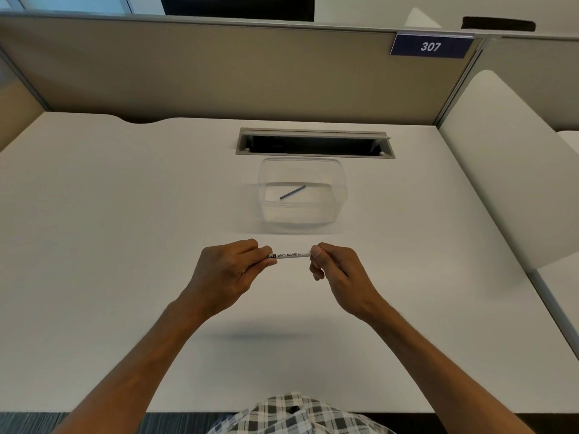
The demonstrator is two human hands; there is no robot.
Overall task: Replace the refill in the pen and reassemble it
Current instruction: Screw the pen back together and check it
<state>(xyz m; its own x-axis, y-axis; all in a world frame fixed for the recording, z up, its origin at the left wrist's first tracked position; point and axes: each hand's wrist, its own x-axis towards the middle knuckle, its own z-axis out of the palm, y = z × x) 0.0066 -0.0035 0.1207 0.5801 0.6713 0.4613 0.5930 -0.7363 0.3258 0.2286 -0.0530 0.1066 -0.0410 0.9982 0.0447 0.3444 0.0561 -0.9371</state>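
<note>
A white whiteboard marker pen (pixel 289 254) with black lettering is held level above the desk, between both hands. My left hand (pixel 230 270) grips its left end, fingers curled round the barrel. My right hand (pixel 333 266) pinches its right end with thumb and fingers; that end is hidden by the fingertips. A thin dark refill (pixel 292 192) lies slantwise on the floor of a clear plastic container (pixel 340 195), which stands on the desk just beyond the hands.
The white desk (pixel 125 230) stretches to both sides. Behind the container is an open cable slot (pixel 315 144). A beige partition (pixel 188 73) with a "307" sign (pixel 430 47) closes the back. A white panel (pixel 501 167) stands to the right.
</note>
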